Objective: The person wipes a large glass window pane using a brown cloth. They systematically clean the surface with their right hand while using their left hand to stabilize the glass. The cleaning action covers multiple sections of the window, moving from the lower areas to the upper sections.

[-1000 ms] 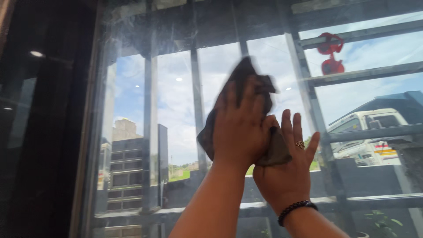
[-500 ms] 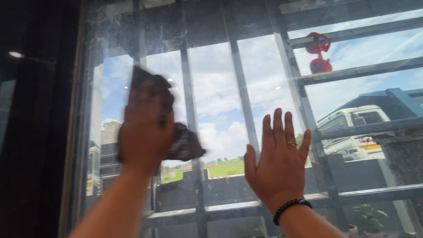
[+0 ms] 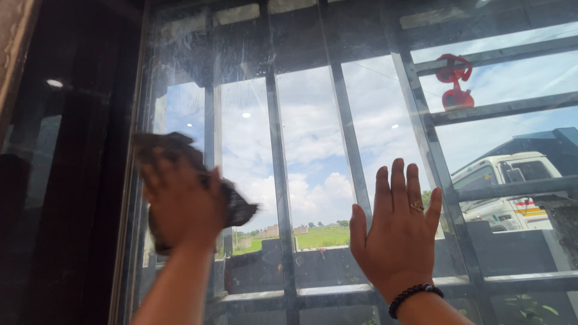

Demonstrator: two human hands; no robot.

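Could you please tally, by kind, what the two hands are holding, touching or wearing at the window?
Cloth, under the left hand: 1
Window pane, touched by the right hand: 1
Ring: 1
Bead bracelet: 1
Total: 4

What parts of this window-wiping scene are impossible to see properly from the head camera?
- Dark cloth: mostly hidden behind the left hand, and both are motion-blurred, so its full shape is unclear.
- Right hand: only its back shows; the palm faces the glass.
- Both forearms: cut off by the bottom edge.
- White truck outside: partly hidden by the window bars and cut by the right edge.
- Red object beyond the bars: too indistinct to identify.
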